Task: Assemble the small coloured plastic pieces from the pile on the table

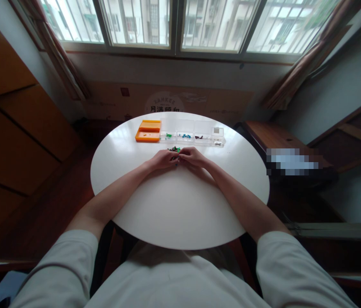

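Note:
My left hand [165, 159] and my right hand [193, 156] meet over the middle of the white table, fingertips close together or touching. A loose pile of small coloured pieces [174, 149], green, dark red and black, lies just beyond the fingers. The fingers of both hands are drawn together; what they pinch is too small and partly hidden to name. A tiny blue piece [176, 164] shows just below the left fingers. Beyond the pile stands an open clear compartment box [177, 140] with green, blue, dark red and white pieces sorted in separate compartments.
An open orange box [148, 138] with a few tiny orange pieces stands at the left end of the clear box. Under everything is the oval white table [180, 205]. A wooden bench [270, 132] is at the right, and wooden cabinets [16, 128] are at the left.

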`<state>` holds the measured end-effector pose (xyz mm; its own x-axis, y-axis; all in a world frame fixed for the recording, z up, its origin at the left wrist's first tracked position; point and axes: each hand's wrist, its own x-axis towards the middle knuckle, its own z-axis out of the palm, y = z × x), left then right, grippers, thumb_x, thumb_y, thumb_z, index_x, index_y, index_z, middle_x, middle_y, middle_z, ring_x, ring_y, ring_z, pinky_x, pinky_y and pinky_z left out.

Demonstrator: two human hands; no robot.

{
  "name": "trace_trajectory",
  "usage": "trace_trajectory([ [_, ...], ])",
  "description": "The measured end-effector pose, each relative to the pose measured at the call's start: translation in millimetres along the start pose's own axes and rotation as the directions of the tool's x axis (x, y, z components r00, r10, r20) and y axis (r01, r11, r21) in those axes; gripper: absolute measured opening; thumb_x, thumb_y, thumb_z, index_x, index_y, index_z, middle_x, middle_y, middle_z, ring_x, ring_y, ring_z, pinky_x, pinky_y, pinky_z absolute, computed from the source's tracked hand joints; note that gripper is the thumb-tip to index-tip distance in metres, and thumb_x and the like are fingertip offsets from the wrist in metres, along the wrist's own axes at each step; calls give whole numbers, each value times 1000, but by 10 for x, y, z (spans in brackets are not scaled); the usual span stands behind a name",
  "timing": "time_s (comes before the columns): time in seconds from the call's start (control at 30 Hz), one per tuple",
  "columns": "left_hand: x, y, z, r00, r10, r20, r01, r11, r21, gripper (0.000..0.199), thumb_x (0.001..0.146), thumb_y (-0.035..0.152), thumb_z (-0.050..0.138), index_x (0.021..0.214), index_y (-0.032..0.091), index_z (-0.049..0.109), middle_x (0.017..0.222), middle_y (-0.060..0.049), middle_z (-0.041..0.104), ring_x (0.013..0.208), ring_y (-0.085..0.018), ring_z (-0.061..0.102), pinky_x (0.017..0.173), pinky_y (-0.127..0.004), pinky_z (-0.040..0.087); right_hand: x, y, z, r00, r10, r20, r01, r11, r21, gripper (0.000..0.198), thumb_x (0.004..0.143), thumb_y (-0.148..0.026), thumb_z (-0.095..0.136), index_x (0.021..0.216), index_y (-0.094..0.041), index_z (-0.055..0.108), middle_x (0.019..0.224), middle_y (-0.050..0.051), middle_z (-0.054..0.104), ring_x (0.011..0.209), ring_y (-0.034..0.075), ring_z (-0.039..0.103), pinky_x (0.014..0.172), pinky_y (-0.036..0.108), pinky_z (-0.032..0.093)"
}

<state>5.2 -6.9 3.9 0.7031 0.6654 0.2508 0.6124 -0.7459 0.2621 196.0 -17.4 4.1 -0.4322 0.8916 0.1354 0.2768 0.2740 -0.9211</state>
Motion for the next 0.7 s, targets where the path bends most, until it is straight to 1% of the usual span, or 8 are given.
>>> trace_trajectory([
  [0.37,-3,5,-3,1000,7,-5,-7,1000,-17,33,85,40,43,91,21,68,74,-1,66,60,-11,52,58,-21,32,-12,-37,-4,1000,3,9,-3,999,-36,27,73,-37,62,79,-11,64,63,2,63,56,11,55,53,22,42],
  [0.7,-2,3,-3,1000,6,-12,-6,1000,-9,33,86,41,42,90,21,68,74,-2,67,60,-12,53,57,-21,32,-9,-11,-7,1000,14,8,-14,1000,18,20,72,-32,63,78,-12,64,62,1,63,57,11,56,54,22,43],
])
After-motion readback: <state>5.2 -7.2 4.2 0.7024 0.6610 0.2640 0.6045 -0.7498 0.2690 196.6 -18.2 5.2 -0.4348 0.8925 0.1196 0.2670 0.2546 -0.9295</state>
